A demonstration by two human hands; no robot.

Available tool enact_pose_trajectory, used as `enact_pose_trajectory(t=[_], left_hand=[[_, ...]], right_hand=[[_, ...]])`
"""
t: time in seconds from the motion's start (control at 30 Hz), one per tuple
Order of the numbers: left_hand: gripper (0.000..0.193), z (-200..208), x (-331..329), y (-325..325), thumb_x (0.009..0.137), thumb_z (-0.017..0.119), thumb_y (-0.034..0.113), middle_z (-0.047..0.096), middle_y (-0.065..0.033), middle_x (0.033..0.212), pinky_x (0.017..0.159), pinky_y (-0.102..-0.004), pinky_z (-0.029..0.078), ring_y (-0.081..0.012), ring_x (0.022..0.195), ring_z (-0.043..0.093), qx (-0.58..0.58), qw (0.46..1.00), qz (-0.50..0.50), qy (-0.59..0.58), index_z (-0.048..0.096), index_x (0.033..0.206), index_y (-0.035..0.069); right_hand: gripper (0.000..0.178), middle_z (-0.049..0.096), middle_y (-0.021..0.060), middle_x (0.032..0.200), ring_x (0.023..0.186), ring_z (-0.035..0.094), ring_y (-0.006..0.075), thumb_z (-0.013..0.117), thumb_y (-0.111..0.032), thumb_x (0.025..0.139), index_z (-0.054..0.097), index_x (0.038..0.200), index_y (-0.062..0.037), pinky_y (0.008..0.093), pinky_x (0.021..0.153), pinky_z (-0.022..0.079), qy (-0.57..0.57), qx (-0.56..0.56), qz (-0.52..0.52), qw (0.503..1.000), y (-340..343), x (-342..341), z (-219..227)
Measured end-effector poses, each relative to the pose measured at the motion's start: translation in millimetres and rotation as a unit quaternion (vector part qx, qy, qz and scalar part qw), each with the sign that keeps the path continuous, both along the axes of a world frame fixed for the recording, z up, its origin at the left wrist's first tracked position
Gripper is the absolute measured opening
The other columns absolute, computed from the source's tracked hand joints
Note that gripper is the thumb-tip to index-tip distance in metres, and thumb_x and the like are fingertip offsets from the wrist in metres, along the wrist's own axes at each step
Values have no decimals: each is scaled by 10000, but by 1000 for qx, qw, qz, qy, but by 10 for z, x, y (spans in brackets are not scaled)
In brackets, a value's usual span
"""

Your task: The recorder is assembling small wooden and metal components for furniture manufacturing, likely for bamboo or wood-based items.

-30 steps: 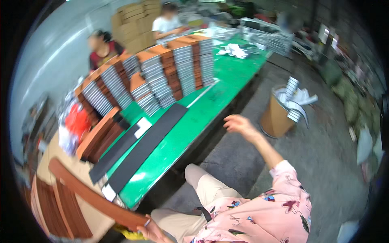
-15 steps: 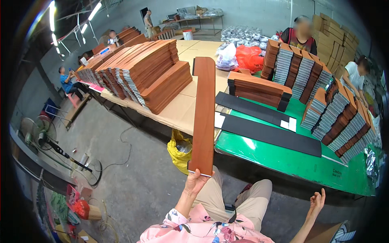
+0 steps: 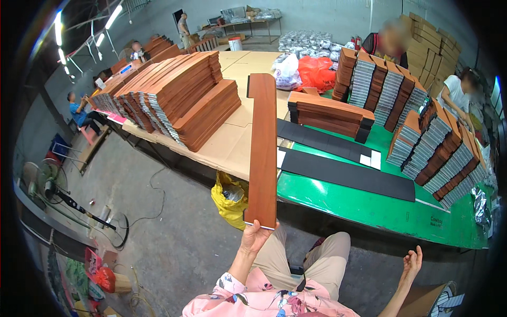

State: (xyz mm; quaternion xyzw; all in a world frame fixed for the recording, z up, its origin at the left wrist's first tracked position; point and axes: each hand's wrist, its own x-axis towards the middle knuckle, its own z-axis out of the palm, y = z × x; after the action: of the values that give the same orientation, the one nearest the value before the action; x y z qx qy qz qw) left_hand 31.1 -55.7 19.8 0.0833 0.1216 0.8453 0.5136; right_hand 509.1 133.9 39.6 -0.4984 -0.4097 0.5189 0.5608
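Note:
My left hand [image 3: 255, 235] grips the lower end of a long reddish-brown wood panel [image 3: 262, 153], which stands upright in front of me. The panel has a notched, rounded top corner and black patches on its left edge. Out to the right, my right hand [image 3: 411, 264] is empty, its fingers apart, below the table's front edge. Beyond the held panel, two black strips [image 3: 343, 177] with white pieces at their ends lie on the green table surface [image 3: 317, 191]. A short pile of brown panels with black ends [image 3: 331, 113] sits behind them.
Stacked brown panels [image 3: 174, 100] fill the table's left side; more stacks [image 3: 438, 148] stand at right. White [image 3: 287, 71] and red [image 3: 317, 73] plastic bags lie behind. A yellow bag [image 3: 229, 201] hangs under the table edge. A fan [image 3: 50, 185] stands at left; co-workers are across the table.
The view has shifted slightly, so the table and stacks appear a little further left. My left hand still holds the panel upright, and my right hand stays out to the side.

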Motion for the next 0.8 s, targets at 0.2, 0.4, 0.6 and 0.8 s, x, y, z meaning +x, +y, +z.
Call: enact_pose_trajectory(t=[0.2,0.4,0.6,0.8], left_hand=[[498,45,37,-10,772,677,142,516,-61,1199,918,-494,431,-235,1091,514,-11,1000,4,-1,456,1219,132],[495,26,-31,-49,772,678,142,523,-56,1191,918,-495,430,-228,1083,520,-14,1000,15,9,460,1216,139],[484,38,-58,-112,779,670,147,526,-47,1189,923,-498,427,-219,1084,522,-15,999,35,19,460,1215,136],[480,64,-99,-117,782,666,149,532,-48,1182,924,-499,426,-228,1074,530,-21,998,46,33,460,1215,135]], right_hand=[[409,575,11,913,724,519,60,536,-126,884,422,1272,-70,203,670,444,10,-11,-1,1000,-44,6,-92],[401,574,13,913,737,518,63,540,-127,881,430,1263,-70,203,677,441,15,-12,14,1000,-10,-90,-121],[394,585,5,907,725,538,54,544,-144,886,436,1259,-78,193,669,455,26,-27,21,999,-15,-186,-274],[392,579,6,894,714,528,56,540,-150,887,435,1257,-75,197,658,447,14,-38,26,999,7,-261,-309]])
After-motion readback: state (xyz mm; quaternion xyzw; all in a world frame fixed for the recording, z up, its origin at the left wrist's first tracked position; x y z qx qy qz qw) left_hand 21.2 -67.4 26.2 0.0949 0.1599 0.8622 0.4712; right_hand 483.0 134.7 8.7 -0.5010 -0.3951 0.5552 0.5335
